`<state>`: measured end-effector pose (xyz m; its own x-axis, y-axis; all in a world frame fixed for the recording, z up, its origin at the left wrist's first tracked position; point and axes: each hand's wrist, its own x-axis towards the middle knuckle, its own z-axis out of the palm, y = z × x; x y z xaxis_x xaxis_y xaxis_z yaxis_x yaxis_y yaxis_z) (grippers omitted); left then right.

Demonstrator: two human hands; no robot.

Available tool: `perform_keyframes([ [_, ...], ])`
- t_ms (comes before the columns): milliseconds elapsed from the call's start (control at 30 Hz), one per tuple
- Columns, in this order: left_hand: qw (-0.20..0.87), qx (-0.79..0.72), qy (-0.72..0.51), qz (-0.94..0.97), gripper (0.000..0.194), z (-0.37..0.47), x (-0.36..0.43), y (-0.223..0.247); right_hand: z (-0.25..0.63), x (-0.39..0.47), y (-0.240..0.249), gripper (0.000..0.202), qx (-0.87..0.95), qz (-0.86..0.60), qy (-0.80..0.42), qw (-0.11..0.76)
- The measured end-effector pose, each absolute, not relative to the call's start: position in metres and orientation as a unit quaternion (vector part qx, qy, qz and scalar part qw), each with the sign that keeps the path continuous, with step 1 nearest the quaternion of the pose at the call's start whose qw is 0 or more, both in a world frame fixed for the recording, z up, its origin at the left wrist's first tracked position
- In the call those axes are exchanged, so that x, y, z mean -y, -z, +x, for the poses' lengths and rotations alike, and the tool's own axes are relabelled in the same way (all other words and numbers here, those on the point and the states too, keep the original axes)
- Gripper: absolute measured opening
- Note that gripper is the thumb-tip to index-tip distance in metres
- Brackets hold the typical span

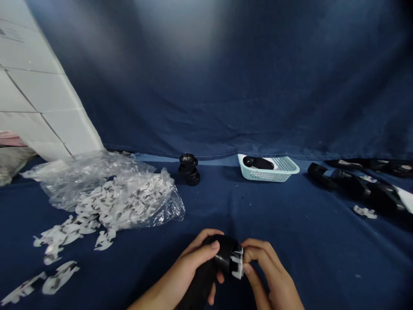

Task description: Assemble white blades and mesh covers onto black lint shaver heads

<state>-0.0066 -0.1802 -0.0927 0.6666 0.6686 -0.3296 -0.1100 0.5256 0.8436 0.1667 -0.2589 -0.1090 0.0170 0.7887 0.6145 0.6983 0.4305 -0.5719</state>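
Note:
Near the bottom middle of the head view, my left hand [190,265] is wrapped round a black cylindrical part [224,254] with a long dark body running down toward the lower edge. A white pronged piece [237,262] sits at the part's right end, its prongs showing along the rim. My right hand [269,269] is closed, its fingertips pinching at the outer side of the white piece. The thumb and index finger touch it, and its far side is hidden by the fingers.
At the left, white plastic pieces [106,200] spill from a clear bag [80,172]. Stacked black rings [189,168] stand at the back middle. A light blue basket [266,175] holds a black item [258,162]. Black parts [361,187] and a white piece [364,212] lie at the right.

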Motion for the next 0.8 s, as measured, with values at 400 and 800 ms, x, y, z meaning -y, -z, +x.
perform_keyframes([
  [400,0.789,-0.343,-0.231,0.455,0.05,-0.008,0.185,0.089,0.165,0.26,0.123,0.016,0.668,-0.549,-0.088,0.495],
  [800,0.784,-0.35,-0.218,0.465,0.051,-0.008,0.187,0.091,0.165,0.262,0.123,0.017,0.661,-0.551,-0.101,0.5],
])
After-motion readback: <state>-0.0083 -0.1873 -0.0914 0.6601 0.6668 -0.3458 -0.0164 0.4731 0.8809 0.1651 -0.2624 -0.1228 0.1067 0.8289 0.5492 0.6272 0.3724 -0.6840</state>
